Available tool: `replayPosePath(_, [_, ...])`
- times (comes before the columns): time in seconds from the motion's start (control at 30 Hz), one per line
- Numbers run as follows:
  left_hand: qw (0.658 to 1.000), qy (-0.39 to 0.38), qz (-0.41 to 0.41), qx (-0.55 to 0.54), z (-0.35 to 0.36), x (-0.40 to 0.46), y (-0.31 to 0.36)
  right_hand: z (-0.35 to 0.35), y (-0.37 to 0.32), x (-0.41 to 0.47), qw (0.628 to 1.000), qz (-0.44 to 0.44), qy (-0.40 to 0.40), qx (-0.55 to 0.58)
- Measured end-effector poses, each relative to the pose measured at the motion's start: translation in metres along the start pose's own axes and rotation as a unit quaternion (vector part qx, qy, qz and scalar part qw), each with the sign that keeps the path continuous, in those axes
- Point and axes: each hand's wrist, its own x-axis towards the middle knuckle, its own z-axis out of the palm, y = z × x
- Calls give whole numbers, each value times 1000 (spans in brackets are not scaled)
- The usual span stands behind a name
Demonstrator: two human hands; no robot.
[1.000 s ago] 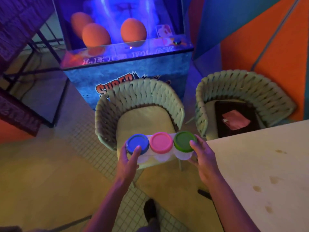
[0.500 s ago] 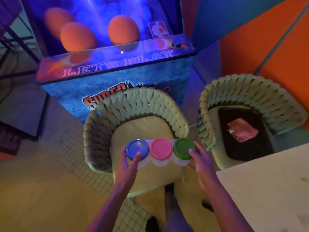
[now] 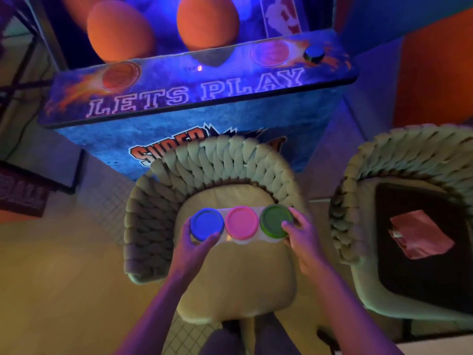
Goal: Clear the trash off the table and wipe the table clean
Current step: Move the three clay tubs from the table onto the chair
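Two hands, left hand (image 3: 190, 248), right hand (image 3: 303, 235), fingers (image 3: 286, 224) gripping tub pack (image 3: 242, 222) ends

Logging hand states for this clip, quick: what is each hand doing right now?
Left hand: grips the blue-lidded end of the three-tub pack.
Right hand: grips its green-lidded end.

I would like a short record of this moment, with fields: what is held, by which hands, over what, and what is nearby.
held thing: row of three tubs with blue, pink and green lids
left hand: grips the blue end
right hand: grips the green end
below: cushioned seat of the woven chair
to the right: second chair with a dark tray and a red cloth on it
behind: arcade machine
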Motion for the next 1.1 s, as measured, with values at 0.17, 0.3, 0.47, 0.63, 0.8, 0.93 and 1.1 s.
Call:
replayPosePath(0.17, [998, -17, -48, 33, 6, 55, -11, 28, -2, 42, 997, -1, 11, -79])
replayPosePath(0.3, [996, -15, -59, 67, 10, 96, -21, 47, -1, 75, 994, 12, 5, -110])
replayPosePath(0.47, [994, -11, -67, 88, 24, 166, -40, 79, 10, 132, 990, 30, -20, -137])
replayPosePath(0.63, [993, -3, -73, 97, 39, 226, -60, 105, 13, 173, 991, 38, -19, -126])
replayPosePath(0.8, [991, -20, -54, 124, 48, 281, -79, 129, 16, 209, 993, 21, -18, -117])
replayPosePath(0.93, [990, -7, -55, 132, 50, 308, -91, 146, 18, 228, 996, 20, -18, -91])
replayPosePath(1.1, [993, 1, -61, 104, 59, 329, -93, 160, 26, 245, 994, 8, -8, -108])
